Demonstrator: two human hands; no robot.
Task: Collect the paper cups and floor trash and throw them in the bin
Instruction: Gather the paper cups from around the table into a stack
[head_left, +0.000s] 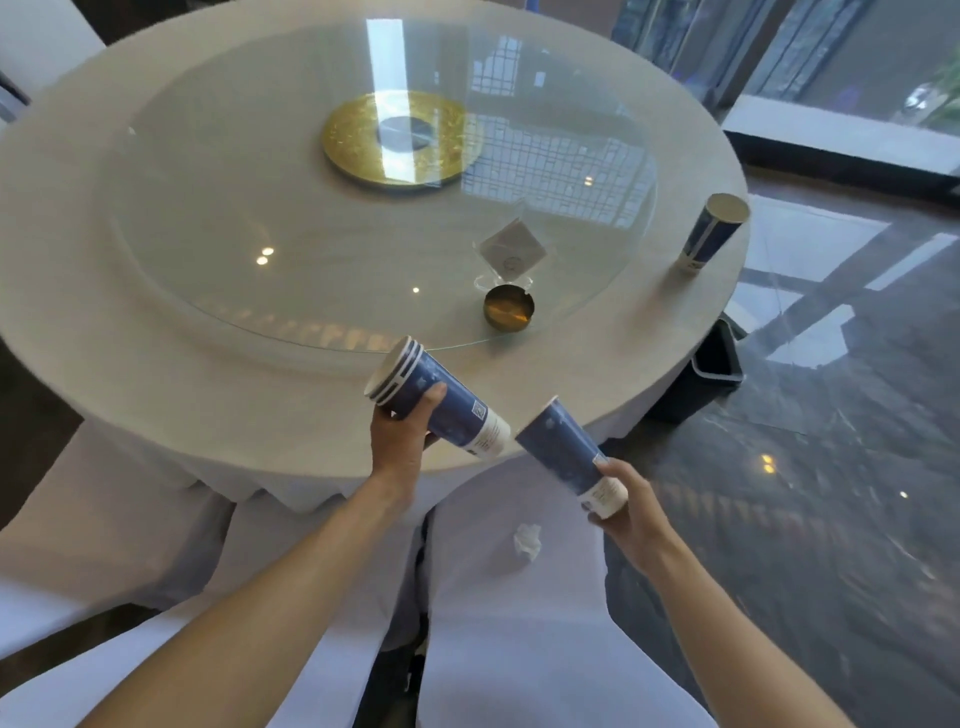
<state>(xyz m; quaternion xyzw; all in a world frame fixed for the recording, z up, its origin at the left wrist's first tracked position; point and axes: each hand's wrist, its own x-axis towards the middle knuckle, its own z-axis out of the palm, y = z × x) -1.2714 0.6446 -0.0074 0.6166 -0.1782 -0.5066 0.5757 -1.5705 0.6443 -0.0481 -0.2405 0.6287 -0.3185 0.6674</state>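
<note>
**Nesting the loose cup into the stack**

Nearest me, at about 5 o'clock, a tissue (528, 541) is lying crumpled on a white chair cover (519, 623), not yet picked up. Just above it my right hand (631, 512) is gripping a single cup (569, 456) by its base, fingers curled around it, mouth pointing toward 10 o'clock. My left hand (402, 436) is wrapping a stack (439, 400) of nested cups at mid-body, thumb on top, fingers pressed together beneath, its base nearly touching the single cup's rim. I am judging the next move as turning one so mouth meets base and sliding them together. Farther off at 2 o'clock, another cup (714, 232) is sitting upside down near the table (156, 364) edge. The bin (714, 364) is standing on the floor beyond the table at 3 o'clock.
</note>
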